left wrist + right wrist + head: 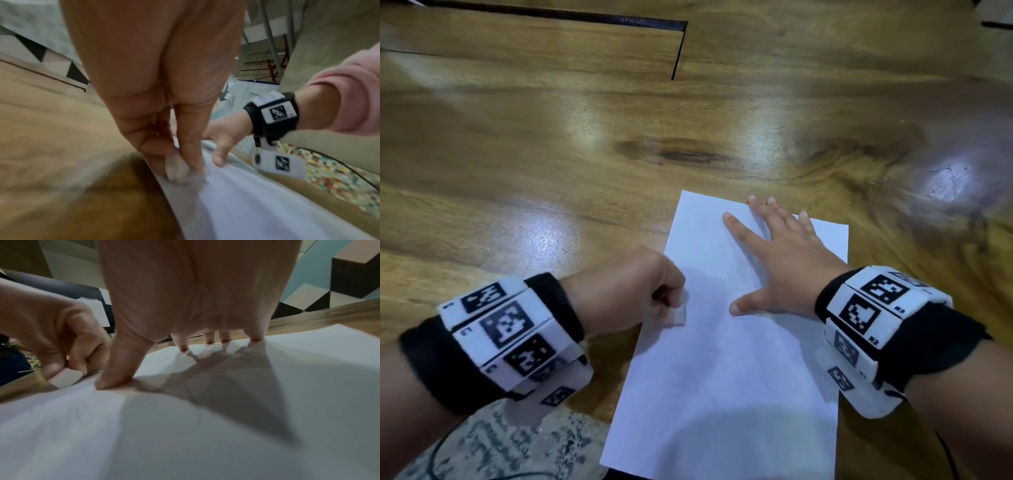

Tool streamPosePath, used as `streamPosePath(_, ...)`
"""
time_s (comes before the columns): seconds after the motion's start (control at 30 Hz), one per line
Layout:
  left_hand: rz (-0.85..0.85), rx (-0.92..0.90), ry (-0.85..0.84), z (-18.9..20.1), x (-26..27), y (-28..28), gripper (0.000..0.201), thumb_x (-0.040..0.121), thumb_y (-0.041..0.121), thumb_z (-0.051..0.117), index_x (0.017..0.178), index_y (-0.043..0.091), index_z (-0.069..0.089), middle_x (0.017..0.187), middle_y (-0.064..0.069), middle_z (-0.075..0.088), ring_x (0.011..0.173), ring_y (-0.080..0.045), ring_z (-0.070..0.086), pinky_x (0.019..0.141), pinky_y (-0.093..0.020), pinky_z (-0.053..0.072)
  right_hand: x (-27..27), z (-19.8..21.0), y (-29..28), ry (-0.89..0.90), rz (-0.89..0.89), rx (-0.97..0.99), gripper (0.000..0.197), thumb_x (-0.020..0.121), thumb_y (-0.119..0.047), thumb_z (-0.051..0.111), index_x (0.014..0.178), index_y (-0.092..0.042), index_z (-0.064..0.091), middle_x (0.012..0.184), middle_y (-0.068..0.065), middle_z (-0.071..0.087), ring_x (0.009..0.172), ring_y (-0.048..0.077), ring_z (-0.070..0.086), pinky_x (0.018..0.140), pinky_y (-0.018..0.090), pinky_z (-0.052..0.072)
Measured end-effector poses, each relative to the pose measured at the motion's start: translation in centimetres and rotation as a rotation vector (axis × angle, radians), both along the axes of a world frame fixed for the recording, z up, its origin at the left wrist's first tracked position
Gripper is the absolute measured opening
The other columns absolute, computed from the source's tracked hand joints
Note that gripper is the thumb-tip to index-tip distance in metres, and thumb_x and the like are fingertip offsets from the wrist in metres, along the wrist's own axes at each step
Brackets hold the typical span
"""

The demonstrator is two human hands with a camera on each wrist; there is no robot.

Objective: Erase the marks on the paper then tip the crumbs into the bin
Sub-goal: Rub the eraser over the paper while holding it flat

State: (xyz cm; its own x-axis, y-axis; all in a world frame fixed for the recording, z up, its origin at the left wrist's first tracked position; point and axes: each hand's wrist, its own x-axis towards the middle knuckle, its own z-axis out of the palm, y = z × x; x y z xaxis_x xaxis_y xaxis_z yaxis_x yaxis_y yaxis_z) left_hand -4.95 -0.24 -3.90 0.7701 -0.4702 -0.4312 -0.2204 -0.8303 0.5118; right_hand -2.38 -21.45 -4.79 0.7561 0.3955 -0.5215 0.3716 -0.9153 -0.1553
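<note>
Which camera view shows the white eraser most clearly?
The right wrist view: the eraser shows sharp, pinched by the left hand at the paper's edge. The head view shows it small; the left wrist view shows it blurred under the fingers.

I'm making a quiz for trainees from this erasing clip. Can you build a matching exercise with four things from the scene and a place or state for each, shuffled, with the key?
Things:
1. left hand
2. right hand
3. eraser
4. paper

States:
A. white sheet lying flat on the wooden table
B. fingers spread, pressing the sheet down
C. curled, pinching a small white block
D. touching the sheet near its left edge

Pairs: 1-C, 2-B, 3-D, 4-A
</note>
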Motion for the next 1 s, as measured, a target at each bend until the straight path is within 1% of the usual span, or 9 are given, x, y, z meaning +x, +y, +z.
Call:
streamPosePath(0.07, 0.054, -0.005, -0.001, 0.6, 1.4, -0.5, 0.02, 0.067, 0.02, 0.075, 0.057, 0.02, 0.058, 0.05, 0.016, 0.056, 0.053, 0.007, 0.051, 0.049, -0.006, 0.035, 0.0, -0.1, 0.1, -0.002, 0.001, -0.001, 0.12, 0.063, -0.073, 0.062, 0.145, -0.039, -0.017, 0.154, 0.001, -0.03, 0.142, 0.021, -0.025, 0.117, 0.05, -0.008)
streamPosePath(0.23, 0.208, -0.041, -0.195, 1.1, 5.0, -4.2, 0.013, 0.074, 0.017, 0.068, 0.07, 0.01, 0.059, 0.061, 0.004, 0.056, 0.065, -0.017, 0.052, 0.047, -0.016, 0.034, 0.0, -0.2, 0.0, -0.008, -0.001, -0.01, 0.12, 0.062, -0.074, 0.061, 0.145, -0.039, -0.018, 0.154, 0.001, -0.03, 0.143, 0.021, -0.024, 0.117, 0.05, -0.008)
streamPosePath(0.33, 0.102, 0.0, -0.242, 0.6, 2.5, -3.9, 0.019, 0.075, 0.016, 0.065, 0.06, 0.017, 0.053, 0.062, -0.001, 0.054, 0.063, -0.019, 0.046, 0.049, -0.022, 0.027, 0.1, -0.2, 0.0, -0.006, -0.003, -0.007, 0.121, 0.061, -0.074, 0.062, 0.145, -0.039, -0.018, 0.153, 0.001, -0.03, 0.142, 0.021, -0.025, 0.117, 0.05, -0.008)
streamPosePath(0.43, -0.048, 0.016, -0.09, 0.5, -0.4, -2.4, 0.014, 0.068, 0.018, 0.067, 0.061, 0.014, 0.057, 0.066, -0.002, 0.063, 0.064, -0.02, 0.055, 0.059, -0.029, 0.044, 0.1, -0.3, 0.0, -0.007, 0.001, -0.01, 0.121, 0.061, -0.075, 0.062, 0.145, -0.039, -0.018, 0.153, 0.001, -0.03, 0.142, 0.021, -0.025, 0.117, 0.05, -0.009)
streamPosePath(0.57, -0.014, 0.023, -0.069, 1.0, 2.0, -3.0, 0.01, 0.068, 0.018, 0.072, 0.065, 0.017, 0.062, 0.058, 0.008, 0.054, 0.055, -0.007, 0.048, 0.052, -0.008, 0.034, 0.1, -0.4, 0.0, -0.007, 0.002, -0.015, 0.121, 0.061, -0.075, 0.061, 0.145, -0.038, -0.019, 0.153, 0.001, -0.031, 0.142, 0.022, -0.026, 0.117, 0.051, -0.008)
streamPosePath(0.7, 0.175, -0.008, -0.253, 0.6, 4.6, -4.7, 0.007, 0.074, 0.016, 0.067, 0.076, 0.011, 0.063, 0.06, 0.008, 0.049, 0.064, -0.015, 0.046, 0.05, -0.01, 0.032, 0.0, -0.3, 0.1, -0.01, -0.002, -0.013, 0.121, 0.062, -0.074, 0.062, 0.144, -0.038, -0.018, 0.153, 0.001, -0.03, 0.142, 0.022, -0.026, 0.117, 0.051, -0.007)
streamPosePath(0.83, 0.035, -0.034, -0.203, 0.2, 0.5, -3.3, 0.021, 0.072, 0.025, 0.068, 0.059, 0.019, 0.053, 0.063, 0.003, 0.054, 0.063, -0.018, 0.048, 0.053, -0.026, 0.034, 0.1, -0.3, 0.0, -0.006, 0.002, -0.011, 0.121, 0.062, -0.074, 0.062, 0.145, -0.038, -0.018, 0.153, 0.001, -0.031, 0.142, 0.022, -0.026, 0.116, 0.051, -0.009)
streamPosePath(0.93, -0.073, 0.025, -0.008, 0.4, -0.6, -2.0, 0.019, 0.069, 0.026, 0.072, 0.062, 0.016, 0.057, 0.063, 0.002, 0.061, 0.061, -0.01, 0.054, 0.058, -0.024, 0.044, 0.1, -0.2, 0.0, -0.002, 0.004, -0.01, 0.121, 0.062, -0.074, 0.062, 0.145, -0.038, -0.019, 0.153, 0.002, -0.032, 0.142, 0.022, -0.027, 0.116, 0.051, -0.01)
streamPosePath(1.0, -0.002, -0.009, -0.028, 0.8, 1.0, -2.1, 0.015, 0.068, 0.023, 0.074, 0.064, 0.016, 0.061, 0.056, 0.007, 0.057, 0.054, -0.003, 0.051, 0.052, -0.01, 0.037, 0.1, -0.2, 0.0, -0.006, 0.007, -0.015, 0.121, 0.062, -0.074, 0.062, 0.145, -0.037, -0.018, 0.153, 0.002, -0.032, 0.142, 0.022, -0.027, 0.116, 0.051, -0.009)
